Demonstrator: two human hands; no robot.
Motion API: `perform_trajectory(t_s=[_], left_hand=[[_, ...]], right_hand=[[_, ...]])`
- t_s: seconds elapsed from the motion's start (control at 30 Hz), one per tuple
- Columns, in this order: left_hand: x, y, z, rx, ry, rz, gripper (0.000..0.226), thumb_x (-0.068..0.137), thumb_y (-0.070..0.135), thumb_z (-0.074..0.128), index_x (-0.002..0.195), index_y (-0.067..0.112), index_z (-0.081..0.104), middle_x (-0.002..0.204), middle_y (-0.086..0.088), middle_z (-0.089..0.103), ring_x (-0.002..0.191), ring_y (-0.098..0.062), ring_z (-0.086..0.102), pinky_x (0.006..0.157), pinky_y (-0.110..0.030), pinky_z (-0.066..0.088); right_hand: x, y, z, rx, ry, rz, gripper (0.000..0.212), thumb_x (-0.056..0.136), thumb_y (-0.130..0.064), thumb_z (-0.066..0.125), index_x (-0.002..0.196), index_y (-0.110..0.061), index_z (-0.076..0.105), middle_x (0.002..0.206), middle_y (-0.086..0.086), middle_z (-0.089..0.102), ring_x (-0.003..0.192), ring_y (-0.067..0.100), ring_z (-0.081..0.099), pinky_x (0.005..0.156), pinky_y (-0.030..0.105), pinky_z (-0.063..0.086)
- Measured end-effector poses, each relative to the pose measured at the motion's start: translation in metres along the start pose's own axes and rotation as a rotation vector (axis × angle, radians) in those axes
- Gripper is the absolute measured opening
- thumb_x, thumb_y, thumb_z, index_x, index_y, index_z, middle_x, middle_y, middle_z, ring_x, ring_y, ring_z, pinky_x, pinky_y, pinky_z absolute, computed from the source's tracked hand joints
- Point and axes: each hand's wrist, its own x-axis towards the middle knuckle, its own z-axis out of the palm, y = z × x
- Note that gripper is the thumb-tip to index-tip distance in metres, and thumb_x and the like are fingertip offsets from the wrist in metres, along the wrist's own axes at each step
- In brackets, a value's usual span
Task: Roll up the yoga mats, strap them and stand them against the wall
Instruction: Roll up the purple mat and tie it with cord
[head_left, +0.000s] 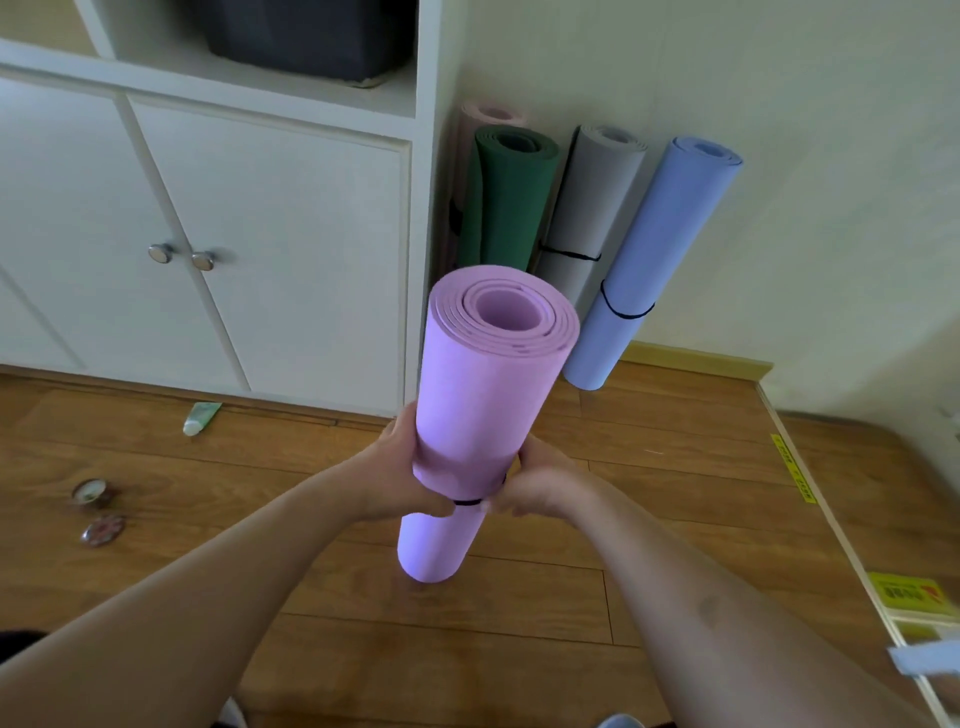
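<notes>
A rolled purple mat (478, 395) is standing upright in the middle of the view, its lower end near the wooden floor (571, 597) — whether it is touching the boards cannot be told. The left hand (402, 470) is gripping the roll from its left side, fingers curled round it, and the right hand (535, 486) is gripping it from the right. Between the two thumbs a thin black strap (467, 502) is running round the mat's lower half.

Behind it, four more rolled mats are leaning against the cream wall (779, 104) in the corner beside the white cabinet (234, 234): a pink mat (480, 115) mostly hidden at the back, a green mat (506, 202) in front of it, a grey mat (587, 208) with a black band round it, and a blue mat (654, 260) tilted to the right — also banded in black.

On the floor to the left, a pale green tube (200, 418) is lying just beside the cabinet base, and two small round tins (96, 512) are sitting well apart from the mats. A dark bin (311, 36) is sitting on the open shelf above.
</notes>
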Motion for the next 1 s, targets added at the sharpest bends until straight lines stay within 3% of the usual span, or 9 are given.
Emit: perform_trajectory(t_s=[0.07,0.13,0.3,0.47,0.57,0.7,0.8,0.87,1.0], left_hand=[[-0.002,0.009,0.004,-0.106,0.047,0.062,0.133,0.051,0.043,0.096,0.157,0.044,0.015,0.148,0.016,0.043,0.135,-0.012,0.049,0.103,-0.043,0.055],[-0.005,0.018,0.007,-0.154,0.127,0.098,0.133,0.048,0.048,0.096,0.156,0.041,0.019,0.148,0.016,0.046,0.135,-0.012,0.05,0.104,-0.043,0.054],[-0.01,0.044,0.009,-0.195,0.189,0.151,0.125,0.05,0.052,0.094,0.152,0.037,0.023,0.145,0.013,0.049,0.132,-0.011,0.054,0.101,-0.04,0.056],[-0.008,0.093,0.012,-0.23,0.203,0.217,0.126,0.043,0.058,0.085,0.152,0.037,0.023,0.142,0.011,0.048,0.124,-0.007,0.054,0.09,-0.026,0.055],[0.006,0.122,0.017,-0.195,0.223,0.236,0.132,0.043,0.063,0.082,0.156,0.037,0.019,0.143,0.008,0.044,0.123,-0.012,0.053,0.095,-0.033,0.054],[0.038,0.162,0.026,-0.168,0.273,0.246,0.12,0.059,0.051,0.092,0.155,0.04,0.02,0.136,0.005,0.033,0.104,0.001,0.05,0.081,-0.025,0.045],[0.077,0.185,0.027,-0.141,0.275,0.242,0.11,0.077,0.035,0.089,0.159,0.038,0.017,0.138,0.003,0.029,0.106,-0.015,0.051,0.088,-0.028,0.045],[0.108,0.197,0.023,-0.163,0.276,0.229,0.104,0.081,0.027,0.085,0.16,0.037,0.018,0.139,0.002,0.029,0.104,-0.016,0.052,0.09,-0.035,0.052],[0.173,0.215,0.009,-0.183,0.283,0.195,0.09,0.086,0.018,0.075,0.157,0.035,0.023,0.136,-0.003,0.037,0.1,-0.019,0.054,0.075,-0.036,0.057]], right_hand=[[-0.007,-0.006,-0.002,0.126,0.005,-0.043,0.057,0.075,0.0,0.082,0.114,-0.035,0.059,0.114,-0.014,0.072,0.109,0.02,0.071,0.091,0.043,0.064],[-0.011,-0.01,-0.005,0.162,0.035,-0.086,0.069,0.071,-0.002,0.084,0.125,-0.037,0.059,0.114,-0.014,0.074,0.107,0.018,0.071,0.087,0.042,0.065],[-0.03,-0.02,-0.027,0.251,0.13,-0.28,0.082,0.076,-0.001,0.088,0.141,-0.033,0.049,0.117,-0.012,0.071,0.096,0.003,0.066,0.063,0.015,0.054],[-0.05,-0.022,-0.055,0.263,0.33,-0.396,0.083,0.066,-0.021,0.099,0.133,-0.039,0.053,0.123,-0.02,0.07,0.109,-0.008,0.064,0.083,0.016,0.056],[-0.049,-0.02,-0.079,0.228,0.458,-0.4,0.081,0.051,-0.037,0.097,0.124,-0.036,0.061,0.119,-0.013,0.071,0.108,0.003,0.068,0.085,0.026,0.06],[-0.038,-0.012,-0.119,0.251,0.528,-0.408,0.065,0.069,-0.013,0.097,0.118,-0.032,0.059,0.108,-0.021,0.068,0.096,-0.008,0.063,0.065,0.007,0.049],[-0.014,-0.011,-0.147,0.259,0.586,-0.394,0.064,0.073,-0.012,0.094,0.12,-0.03,0.055,0.106,-0.022,0.066,0.098,0.002,0.067,0.066,0.012,0.051],[0.011,-0.016,-0.163,0.256,0.63,-0.37,0.07,0.067,-0.023,0.094,0.124,-0.025,0.054,0.11,-0.016,0.067,0.103,0.015,0.07,0.075,0.028,0.06],[0.066,-0.028,-0.202,0.238,0.669,-0.384,0.078,0.068,-0.028,0.09,0.135,-0.022,0.05,0.119,-0.006,0.067,0.11,0.023,0.068,0.091,0.047,0.062]])
